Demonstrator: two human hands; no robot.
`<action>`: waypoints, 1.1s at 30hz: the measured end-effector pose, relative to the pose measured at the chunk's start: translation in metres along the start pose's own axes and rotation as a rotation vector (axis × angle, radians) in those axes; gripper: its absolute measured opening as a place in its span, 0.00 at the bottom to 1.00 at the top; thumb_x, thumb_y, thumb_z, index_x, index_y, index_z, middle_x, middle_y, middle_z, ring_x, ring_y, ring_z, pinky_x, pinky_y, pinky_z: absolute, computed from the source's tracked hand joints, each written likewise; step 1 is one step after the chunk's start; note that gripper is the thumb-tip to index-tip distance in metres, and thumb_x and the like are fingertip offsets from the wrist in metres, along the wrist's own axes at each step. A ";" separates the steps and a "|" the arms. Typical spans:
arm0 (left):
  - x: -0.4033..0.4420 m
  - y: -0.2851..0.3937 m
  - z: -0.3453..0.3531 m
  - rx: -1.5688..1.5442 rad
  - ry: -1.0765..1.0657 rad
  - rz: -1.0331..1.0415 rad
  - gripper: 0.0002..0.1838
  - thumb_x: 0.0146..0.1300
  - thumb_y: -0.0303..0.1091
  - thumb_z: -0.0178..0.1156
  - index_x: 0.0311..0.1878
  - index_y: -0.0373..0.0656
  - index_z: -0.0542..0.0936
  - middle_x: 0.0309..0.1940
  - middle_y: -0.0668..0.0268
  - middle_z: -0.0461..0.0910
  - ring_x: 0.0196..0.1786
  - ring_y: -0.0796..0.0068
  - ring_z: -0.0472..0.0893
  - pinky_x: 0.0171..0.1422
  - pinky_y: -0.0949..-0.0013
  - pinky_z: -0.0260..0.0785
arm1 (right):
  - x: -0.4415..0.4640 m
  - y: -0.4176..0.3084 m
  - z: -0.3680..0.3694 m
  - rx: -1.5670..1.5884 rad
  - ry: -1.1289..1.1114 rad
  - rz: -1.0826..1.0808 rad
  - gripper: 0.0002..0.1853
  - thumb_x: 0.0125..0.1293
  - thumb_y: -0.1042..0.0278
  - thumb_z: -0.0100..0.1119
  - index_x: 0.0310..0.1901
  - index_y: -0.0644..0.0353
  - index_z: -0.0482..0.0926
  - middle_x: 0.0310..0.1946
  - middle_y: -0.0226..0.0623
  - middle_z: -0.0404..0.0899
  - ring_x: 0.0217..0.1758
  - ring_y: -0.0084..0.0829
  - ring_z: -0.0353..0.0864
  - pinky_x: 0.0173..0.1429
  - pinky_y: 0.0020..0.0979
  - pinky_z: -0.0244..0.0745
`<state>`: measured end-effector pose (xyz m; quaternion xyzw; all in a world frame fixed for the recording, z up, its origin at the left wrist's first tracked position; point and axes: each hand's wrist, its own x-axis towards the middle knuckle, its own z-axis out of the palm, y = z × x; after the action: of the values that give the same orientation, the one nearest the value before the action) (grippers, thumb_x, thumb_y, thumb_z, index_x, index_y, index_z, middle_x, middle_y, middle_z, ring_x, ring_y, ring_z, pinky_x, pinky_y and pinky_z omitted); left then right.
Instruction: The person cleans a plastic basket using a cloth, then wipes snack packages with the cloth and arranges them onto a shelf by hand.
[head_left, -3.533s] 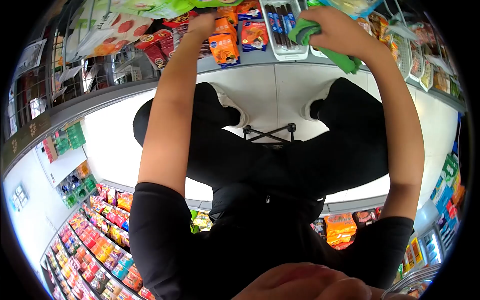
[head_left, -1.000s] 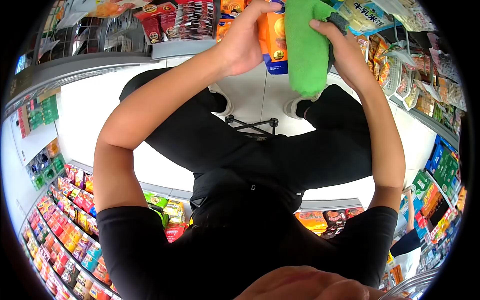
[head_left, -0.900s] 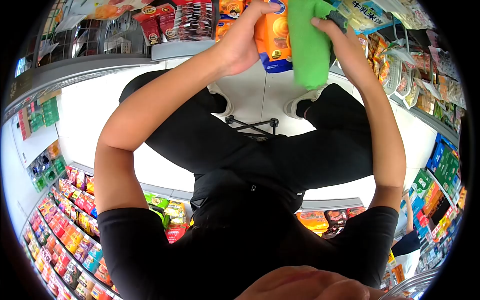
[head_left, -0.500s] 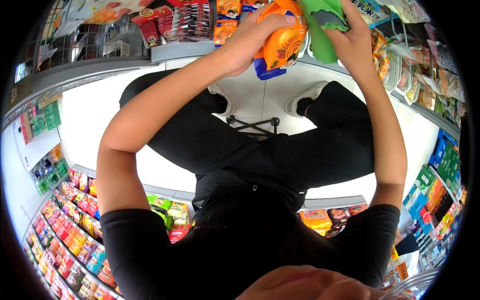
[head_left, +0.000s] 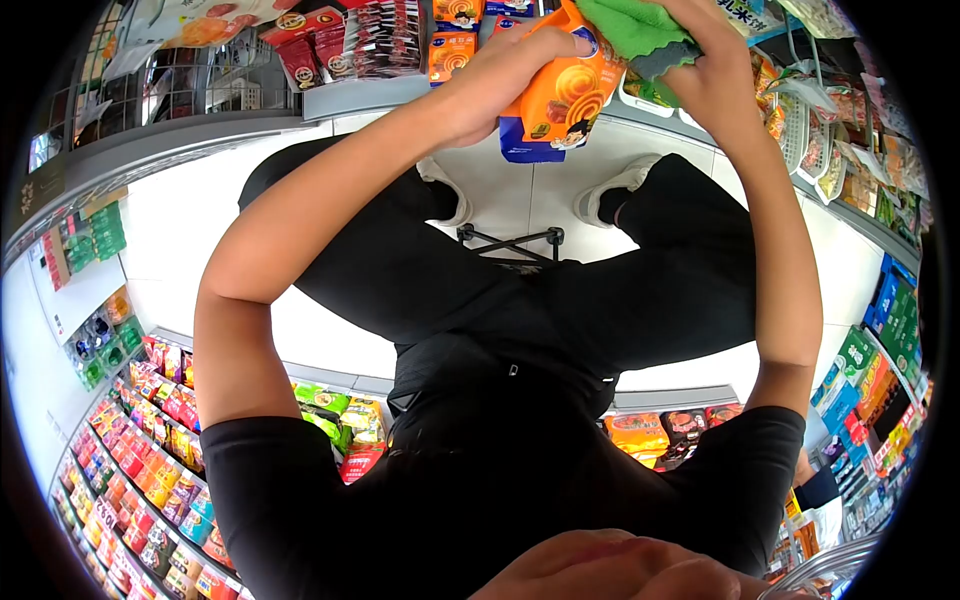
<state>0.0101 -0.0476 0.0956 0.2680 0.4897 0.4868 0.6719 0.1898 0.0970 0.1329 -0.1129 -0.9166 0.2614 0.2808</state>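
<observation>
My left hand [head_left: 500,75] grips an orange snack packet [head_left: 575,90] with round swirl pictures, held tilted in front of the shelf. A dark blue part [head_left: 530,143] shows under the packet's lower end; whether it is a second packet, I cannot tell. My right hand [head_left: 715,70] is closed on a green cloth [head_left: 630,28] with a grey-edged fold, bunched against the packet's upper right side. Part of the right fingers is cut off by the top of the view.
Similar orange packets [head_left: 453,55] and red sachets [head_left: 385,40] stand on the shelf ahead. White baskets [head_left: 800,125] hold bagged snacks at right. My legs straddle a folding stool frame [head_left: 510,240]. More snack shelves [head_left: 130,460] stand behind.
The green cloth, which hung down beside the packet, is now bunched higher in my right hand and nearer the packet's top. The packet has shifted slightly.
</observation>
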 end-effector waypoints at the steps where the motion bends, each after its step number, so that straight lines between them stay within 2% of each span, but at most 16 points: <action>1: 0.003 -0.001 -0.002 0.009 -0.028 0.011 0.28 0.69 0.50 0.62 0.65 0.41 0.75 0.55 0.60 0.83 0.55 0.72 0.85 0.59 0.66 0.80 | 0.000 -0.001 0.000 -0.011 -0.003 -0.013 0.25 0.52 0.81 0.69 0.55 0.61 0.85 0.49 0.45 0.84 0.56 0.46 0.83 0.62 0.40 0.75; 6: 0.009 -0.004 -0.005 0.068 -0.103 0.039 0.27 0.70 0.48 0.61 0.65 0.41 0.75 0.55 0.59 0.83 0.54 0.72 0.86 0.58 0.68 0.80 | 0.003 -0.022 0.002 0.084 0.026 -0.041 0.24 0.52 0.83 0.66 0.55 0.61 0.85 0.48 0.44 0.85 0.54 0.44 0.85 0.61 0.37 0.76; 9: -0.001 0.000 0.000 0.096 -0.020 -0.078 0.28 0.69 0.49 0.60 0.65 0.40 0.75 0.56 0.58 0.83 0.54 0.72 0.85 0.59 0.68 0.79 | 0.001 -0.004 -0.006 0.105 -0.107 0.056 0.24 0.52 0.81 0.67 0.55 0.62 0.84 0.48 0.44 0.85 0.54 0.43 0.85 0.61 0.36 0.77; 12: 0.001 -0.002 -0.001 0.029 -0.007 -0.095 0.29 0.68 0.51 0.61 0.64 0.40 0.75 0.57 0.57 0.83 0.56 0.71 0.85 0.61 0.67 0.78 | -0.001 -0.003 -0.006 0.055 -0.157 0.165 0.24 0.53 0.81 0.68 0.55 0.62 0.84 0.49 0.44 0.85 0.55 0.43 0.86 0.62 0.37 0.77; 15: -0.001 0.002 -0.001 0.017 0.002 -0.092 0.30 0.67 0.52 0.61 0.64 0.40 0.75 0.57 0.57 0.83 0.57 0.71 0.85 0.62 0.66 0.78 | -0.001 -0.014 0.002 0.078 -0.038 0.051 0.21 0.54 0.80 0.68 0.53 0.62 0.84 0.47 0.43 0.86 0.53 0.41 0.87 0.60 0.36 0.78; 18: 0.006 -0.001 -0.007 -0.015 -0.094 -0.076 0.30 0.67 0.52 0.62 0.64 0.40 0.75 0.57 0.57 0.83 0.57 0.69 0.85 0.63 0.65 0.78 | 0.000 -0.009 0.000 0.208 -0.043 0.068 0.20 0.56 0.80 0.67 0.53 0.62 0.84 0.46 0.42 0.87 0.53 0.39 0.87 0.60 0.35 0.78; 21: 0.007 -0.007 -0.010 -0.136 -0.086 -0.096 0.30 0.67 0.52 0.62 0.64 0.40 0.75 0.58 0.57 0.83 0.57 0.69 0.86 0.63 0.64 0.79 | -0.002 0.007 -0.008 0.097 -0.155 0.140 0.21 0.56 0.80 0.67 0.54 0.62 0.84 0.47 0.42 0.86 0.53 0.38 0.87 0.60 0.35 0.78; 25: 0.009 -0.005 -0.012 -0.261 -0.108 -0.120 0.30 0.66 0.51 0.62 0.64 0.40 0.75 0.57 0.58 0.84 0.57 0.69 0.86 0.65 0.64 0.78 | -0.003 -0.004 -0.005 0.100 -0.100 0.141 0.19 0.57 0.80 0.66 0.52 0.62 0.84 0.46 0.42 0.86 0.52 0.39 0.87 0.59 0.35 0.78; 27: 0.008 -0.003 -0.009 -0.192 -0.095 -0.133 0.30 0.66 0.51 0.62 0.64 0.40 0.76 0.56 0.58 0.84 0.57 0.69 0.86 0.65 0.64 0.78 | 0.000 -0.018 -0.004 0.138 -0.053 0.096 0.17 0.57 0.79 0.66 0.50 0.62 0.85 0.45 0.42 0.87 0.52 0.38 0.87 0.58 0.35 0.78; 30: 0.008 -0.007 -0.010 -0.162 -0.108 -0.123 0.30 0.66 0.51 0.63 0.63 0.40 0.77 0.57 0.59 0.84 0.57 0.70 0.86 0.65 0.65 0.78 | 0.000 -0.015 0.000 0.234 -0.058 0.101 0.17 0.58 0.78 0.68 0.51 0.62 0.84 0.45 0.42 0.87 0.52 0.39 0.87 0.59 0.35 0.78; 33: 0.009 -0.009 -0.010 -0.176 -0.099 -0.117 0.30 0.66 0.51 0.63 0.64 0.41 0.77 0.57 0.59 0.84 0.57 0.70 0.86 0.65 0.65 0.78 | 0.003 -0.015 -0.014 0.131 -0.184 0.179 0.19 0.58 0.76 0.70 0.53 0.62 0.84 0.46 0.42 0.86 0.52 0.40 0.87 0.59 0.36 0.78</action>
<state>0.0047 -0.0444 0.0804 0.2027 0.4262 0.4739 0.7435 0.1941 0.0910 0.1523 -0.1513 -0.9056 0.3539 0.1780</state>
